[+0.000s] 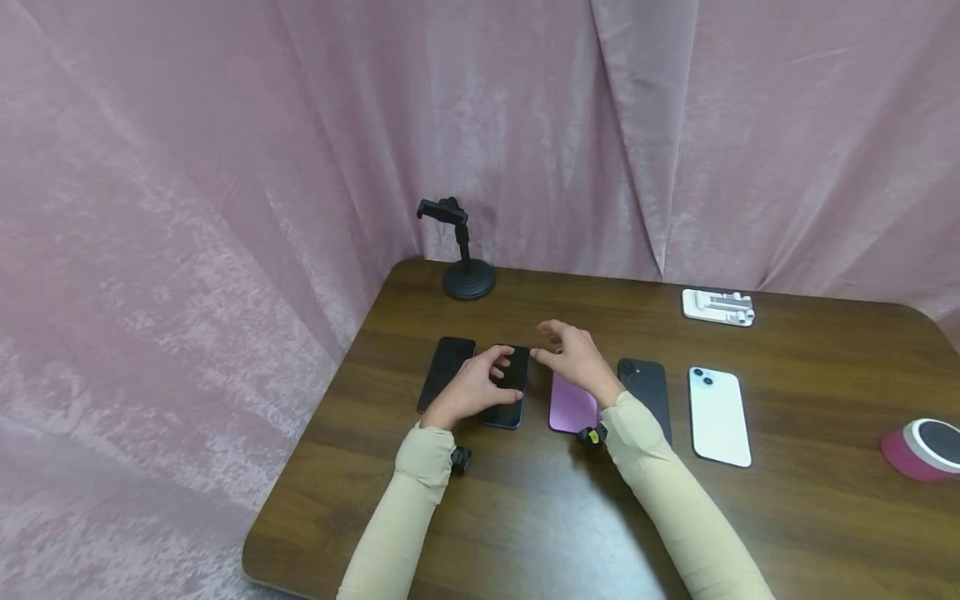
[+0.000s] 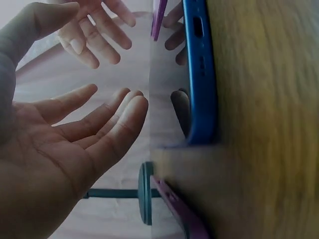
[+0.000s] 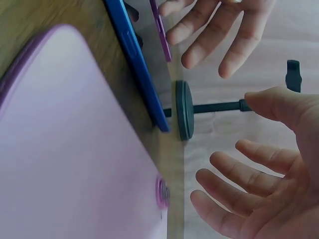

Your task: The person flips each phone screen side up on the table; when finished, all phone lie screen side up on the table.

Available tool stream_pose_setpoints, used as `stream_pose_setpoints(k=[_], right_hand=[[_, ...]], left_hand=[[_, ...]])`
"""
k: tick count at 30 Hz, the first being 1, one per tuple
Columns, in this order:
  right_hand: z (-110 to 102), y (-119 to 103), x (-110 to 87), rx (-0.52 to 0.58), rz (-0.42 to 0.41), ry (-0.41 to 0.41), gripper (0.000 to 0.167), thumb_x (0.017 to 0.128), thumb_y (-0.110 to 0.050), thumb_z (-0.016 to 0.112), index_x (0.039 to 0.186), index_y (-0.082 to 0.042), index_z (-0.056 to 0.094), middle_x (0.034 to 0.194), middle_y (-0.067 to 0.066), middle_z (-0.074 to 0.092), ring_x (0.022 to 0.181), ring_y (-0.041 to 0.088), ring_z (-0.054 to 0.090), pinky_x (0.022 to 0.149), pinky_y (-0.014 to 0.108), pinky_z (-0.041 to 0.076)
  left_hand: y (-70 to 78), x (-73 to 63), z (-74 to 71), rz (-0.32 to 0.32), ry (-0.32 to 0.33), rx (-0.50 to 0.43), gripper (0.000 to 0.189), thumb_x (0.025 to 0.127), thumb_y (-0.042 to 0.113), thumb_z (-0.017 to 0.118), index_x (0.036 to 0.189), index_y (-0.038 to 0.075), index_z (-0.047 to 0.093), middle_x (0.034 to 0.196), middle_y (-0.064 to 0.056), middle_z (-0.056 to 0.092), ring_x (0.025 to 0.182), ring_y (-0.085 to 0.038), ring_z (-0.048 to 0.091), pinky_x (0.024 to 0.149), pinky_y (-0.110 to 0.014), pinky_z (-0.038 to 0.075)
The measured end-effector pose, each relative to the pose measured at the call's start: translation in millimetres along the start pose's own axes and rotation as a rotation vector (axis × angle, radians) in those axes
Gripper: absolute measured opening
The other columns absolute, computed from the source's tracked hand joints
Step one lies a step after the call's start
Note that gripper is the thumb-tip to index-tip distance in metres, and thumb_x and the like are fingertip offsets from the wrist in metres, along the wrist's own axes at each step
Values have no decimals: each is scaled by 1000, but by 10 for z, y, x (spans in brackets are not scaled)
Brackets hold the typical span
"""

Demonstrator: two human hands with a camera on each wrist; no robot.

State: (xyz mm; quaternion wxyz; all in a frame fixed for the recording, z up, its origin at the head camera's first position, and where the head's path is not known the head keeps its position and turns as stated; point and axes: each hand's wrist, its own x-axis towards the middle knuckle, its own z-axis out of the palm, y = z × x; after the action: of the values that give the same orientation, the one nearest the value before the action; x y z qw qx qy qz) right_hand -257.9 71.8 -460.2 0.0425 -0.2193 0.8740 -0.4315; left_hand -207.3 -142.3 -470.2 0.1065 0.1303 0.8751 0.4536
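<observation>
My left hand (image 1: 474, 390) hovers over a blue-edged phone (image 1: 517, 372) lying screen up, fingers loosely bent and holding nothing. In the left wrist view the hand (image 2: 75, 139) stays apart from that phone's blue edge (image 2: 203, 99). Above the far end of a purple phone (image 1: 572, 407), lying back up, is my right hand (image 1: 576, 358), its fingers spread and grasping nothing. The right wrist view has this hand (image 3: 259, 189) beside the purple back (image 3: 75, 134), with a gap between. Another dark-screened phone (image 1: 447, 367) lies left of the blue-edged one.
A black phone holder (image 1: 468, 281) stands at the back left. Right of the purple phone lie a dark phone (image 1: 649, 392) and a white phone (image 1: 720, 417), both back up. Farther off are a white folded stand (image 1: 716, 307) and a pink round object (image 1: 911, 457) near the right.
</observation>
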Motion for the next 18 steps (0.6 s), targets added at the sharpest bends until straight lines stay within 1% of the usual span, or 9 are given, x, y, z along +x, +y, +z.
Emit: stream_pose_setpoints(k=[5,10,15,18], right_hand=[[-113,82,-56,-2,37,25,48,95,-16,70,136,5,56,136,26,58,119,45,59,96,53,50],[-204,137,-127,-8,81,37,52,94,-16,70,138,6,54,137,26,57,123,44,57,97,54,49],[-233,187,-185,-14,108,59,51,94,-14,70,138,6,54,137,27,57,123,44,57,97,54,49],[-241,232,-213,-23,112,65,51,93,-12,71,138,6,54,137,28,57,123,44,57,97,54,49]], left_hand=[[88,83,77,9,-30,-1,77,85,17,81,150,3,43,139,-18,54,121,-32,56,95,-47,50],[195,159,179,17,-56,3,81,84,17,82,151,3,40,141,-17,52,122,-32,55,96,-47,49],[278,241,323,43,-76,7,83,80,13,84,150,3,41,143,-18,52,123,-32,56,97,-47,49],[320,262,396,51,-86,20,83,79,12,85,150,4,42,146,-17,49,124,-32,55,95,-47,50]])
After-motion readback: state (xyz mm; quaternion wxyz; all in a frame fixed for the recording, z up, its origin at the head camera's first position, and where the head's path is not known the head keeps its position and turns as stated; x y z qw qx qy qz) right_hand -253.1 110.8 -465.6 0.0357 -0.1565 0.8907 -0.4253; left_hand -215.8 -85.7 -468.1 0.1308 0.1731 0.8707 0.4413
